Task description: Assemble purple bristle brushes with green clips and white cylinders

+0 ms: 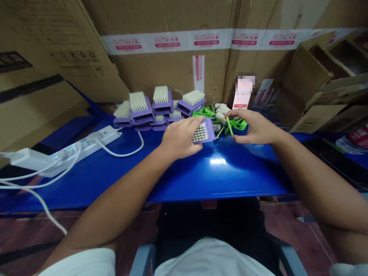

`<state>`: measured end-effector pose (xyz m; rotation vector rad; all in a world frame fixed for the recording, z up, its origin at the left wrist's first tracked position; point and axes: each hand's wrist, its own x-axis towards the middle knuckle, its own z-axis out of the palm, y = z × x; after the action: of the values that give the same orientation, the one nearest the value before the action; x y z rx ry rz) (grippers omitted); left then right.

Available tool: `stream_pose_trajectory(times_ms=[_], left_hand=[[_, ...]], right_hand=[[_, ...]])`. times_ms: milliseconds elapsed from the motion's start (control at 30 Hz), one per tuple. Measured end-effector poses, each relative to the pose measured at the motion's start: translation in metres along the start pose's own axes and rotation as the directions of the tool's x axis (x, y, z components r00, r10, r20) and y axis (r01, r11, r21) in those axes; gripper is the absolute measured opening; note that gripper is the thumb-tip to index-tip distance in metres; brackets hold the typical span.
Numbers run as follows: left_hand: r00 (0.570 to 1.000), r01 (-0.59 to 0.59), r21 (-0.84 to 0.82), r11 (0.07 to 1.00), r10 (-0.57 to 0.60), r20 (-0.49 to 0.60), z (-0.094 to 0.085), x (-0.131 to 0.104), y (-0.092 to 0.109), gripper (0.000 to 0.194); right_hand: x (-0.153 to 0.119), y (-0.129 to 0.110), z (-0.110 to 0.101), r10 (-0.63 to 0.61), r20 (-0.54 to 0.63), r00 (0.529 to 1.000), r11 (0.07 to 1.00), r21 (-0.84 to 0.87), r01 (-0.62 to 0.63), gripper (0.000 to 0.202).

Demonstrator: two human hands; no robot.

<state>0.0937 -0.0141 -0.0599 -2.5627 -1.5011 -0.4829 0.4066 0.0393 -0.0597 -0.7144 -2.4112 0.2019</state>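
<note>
My left hand (179,138) is closed around a purple plastic block (211,129) with rows of short pale bristle-like pegs on its face, tilted toward me. To its right, my right hand (254,126) pinches a thin bright green plastic strip (229,125) between thumb and fingers, a small gap from the block. Behind both hands lies a pile of green plastic parts (204,112) with whitish cylinders (220,117) and small metal pieces. Left of the pile, several purple blocks with cream bristles (141,109) are stacked on the blue table (184,180).
A white power strip (83,151) with cables lies at the left. A phone showing a timer (242,96) leans at the back. Cardboard boxes (313,84) stand at the right, near a dark tray-like object (336,161) and a bottle (356,140). Cardboard walls the rear.
</note>
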Motion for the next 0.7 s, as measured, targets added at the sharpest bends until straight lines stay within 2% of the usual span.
stream_pose_trajectory(times_ms=[700], left_hand=[[1.0, -0.015, -0.002, 1.0, 0.015, -0.027, 0.0031, -0.0007, -0.0011, 0.085]], right_hand=[[0.0001, -0.0019, 0.0007, -0.013, 0.004, 1.0, 1.0, -0.016, 0.013, 0.064]])
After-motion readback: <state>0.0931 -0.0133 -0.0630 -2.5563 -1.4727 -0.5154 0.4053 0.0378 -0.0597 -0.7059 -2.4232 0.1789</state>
